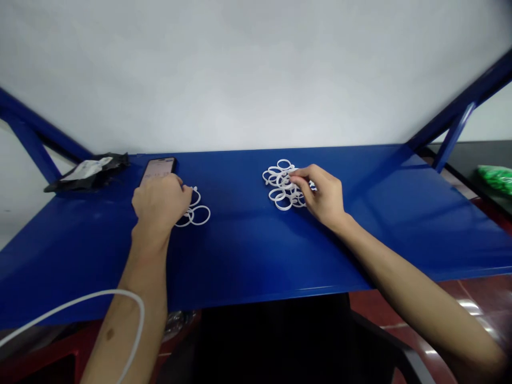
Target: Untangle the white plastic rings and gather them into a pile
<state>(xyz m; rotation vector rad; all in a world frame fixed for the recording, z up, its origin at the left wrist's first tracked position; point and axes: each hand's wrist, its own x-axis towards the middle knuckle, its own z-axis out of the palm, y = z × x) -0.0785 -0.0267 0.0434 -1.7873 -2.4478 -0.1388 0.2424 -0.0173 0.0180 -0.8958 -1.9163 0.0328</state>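
Observation:
A pile of thin white rings (283,201), each with a small knob, lies on the blue table (240,250). My right hand (322,194) is over the pile's right side, thumb and forefinger pinched on a white ring there. Further left lies a smaller group of similar rings (200,215). My left hand (162,200) rests over that group's left part, back of the hand up and fingers curled. Its fingertips are hidden, so what they hold cannot be made out. Just behind it lies a phone (160,166), partly covered by the hand.
A black plastic packet with a white label (88,169) lies at the back left. Blue braces (454,136) rise at both table ends before a pale wall. A white cable (76,300) crosses my left forearm. A green packet (496,177) lies on a dark surface at right.

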